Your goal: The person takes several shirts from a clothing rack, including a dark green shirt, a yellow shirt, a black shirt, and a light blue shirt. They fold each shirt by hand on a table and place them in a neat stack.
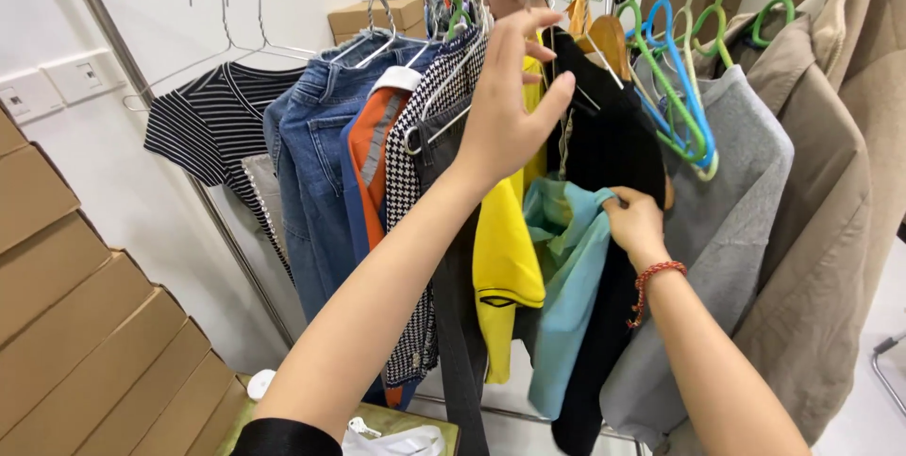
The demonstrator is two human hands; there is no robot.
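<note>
White wall and stacked cardboard boxes (85, 324) back a metal clothes rack (142, 78) crowded with hanging garments. Behind it, another person is mostly hidden. The left hand (510, 107) is raised with loose, open fingers among the wire hangers (444, 88), its grip holding nothing visible. The right hand (634, 222) pinches a teal shirt (566, 286) between a yellow top (505, 258) and a black garment (613, 144); the hems are cut off below.

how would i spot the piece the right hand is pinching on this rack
On the metal clothes rack, look mid-row, between the yellow garment and the black one. The right hand pinches a light teal garment, the only pale blue-green piece there.
</note>
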